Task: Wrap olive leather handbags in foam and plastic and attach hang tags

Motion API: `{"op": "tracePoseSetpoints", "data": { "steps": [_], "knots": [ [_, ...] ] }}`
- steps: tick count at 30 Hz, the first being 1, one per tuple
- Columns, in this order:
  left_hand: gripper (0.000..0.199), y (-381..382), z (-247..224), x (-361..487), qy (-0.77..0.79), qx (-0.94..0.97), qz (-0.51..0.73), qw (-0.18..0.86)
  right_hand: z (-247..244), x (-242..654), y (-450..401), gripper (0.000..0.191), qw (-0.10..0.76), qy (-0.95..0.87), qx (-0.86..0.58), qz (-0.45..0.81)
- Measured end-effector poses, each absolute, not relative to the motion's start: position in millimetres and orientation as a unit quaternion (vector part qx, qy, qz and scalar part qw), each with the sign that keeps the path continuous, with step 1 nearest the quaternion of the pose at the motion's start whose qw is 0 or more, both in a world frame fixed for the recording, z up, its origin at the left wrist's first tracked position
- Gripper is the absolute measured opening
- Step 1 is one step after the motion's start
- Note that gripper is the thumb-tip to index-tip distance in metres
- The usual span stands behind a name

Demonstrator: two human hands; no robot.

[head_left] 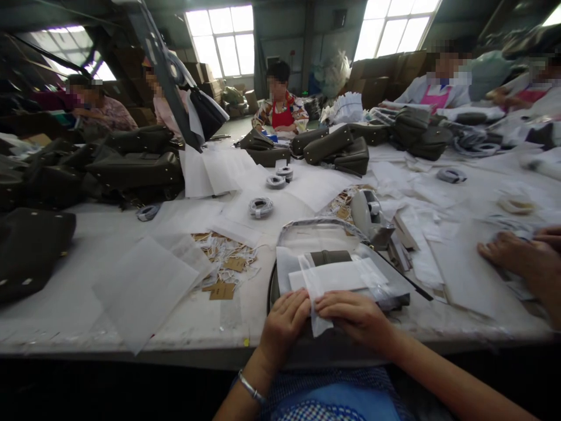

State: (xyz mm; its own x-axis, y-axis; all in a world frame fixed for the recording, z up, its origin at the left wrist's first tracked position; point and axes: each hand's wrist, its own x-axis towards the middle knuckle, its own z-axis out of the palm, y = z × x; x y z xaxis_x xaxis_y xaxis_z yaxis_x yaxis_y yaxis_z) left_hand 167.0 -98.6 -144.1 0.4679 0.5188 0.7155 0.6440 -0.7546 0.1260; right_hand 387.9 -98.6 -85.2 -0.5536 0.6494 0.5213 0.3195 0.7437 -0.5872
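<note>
Thin white see-through stuff is bunched up in both hands here. The left hand [287,316] has its bent fingers closed on the near edge of the wrapping sheet [319,323], and the right hand [355,318] pinches the same sheet with its fingers laid flat-ish over it. That sheet goes over the dark olive bag [331,257], which lies on the white surface [56,318] right in front of the person, a strip of olive showing through on top. A white packet [324,280] lies across the bag, and its strap [322,222] arches up at the far side.

Just left of the bag there's a messy heap of brown tags [221,290] with white strings, and further left of it some loose sheets [149,286]. Beyond the bag, a bit to the right, is what looks like a tape dispenser [366,213]; beyond it to the left, a grey coil [262,207]. Well right of the bag, a co-worker's hand [511,254] is at the surface too. More dark bags [135,166] are piled far off, beyond and left of it.
</note>
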Motion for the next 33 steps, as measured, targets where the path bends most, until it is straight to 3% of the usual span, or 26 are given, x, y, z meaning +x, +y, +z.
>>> {"op": "tracePoseSetpoints", "data": {
  "steps": [4, 8, 13, 16, 20, 33],
  "knots": [
    [0.032, -100, -145, 166, -0.356, -0.840, -0.403, 0.069, -100, 389, -106, 0.028, 0.374, -0.873, -0.259, 0.175],
    [0.034, -101, -142, 168, -0.358, -0.849, -0.382, 0.072, -85, 391, -108, 0.024, 0.333, -0.891, -0.252, 0.178],
    [0.040, -102, -139, 168, -0.344, -0.864, -0.358, 0.085, -57, 401, -62, 0.025, 0.304, -0.830, -0.412, 0.219],
    [0.040, -103, -141, 168, -0.346, -0.866, -0.346, 0.103, -61, 402, -13, 0.032, 0.200, -0.830, -0.495, 0.161],
    [0.039, -103, -145, 168, -0.347, -0.865, -0.346, 0.111, -71, 394, 30, 0.035, 0.052, -0.857, -0.482, 0.177],
    [0.038, -99, -144, 168, -0.339, -0.869, -0.348, 0.094, -85, 344, 35, 0.033, 0.033, -0.883, -0.440, 0.162]
  ]
}}
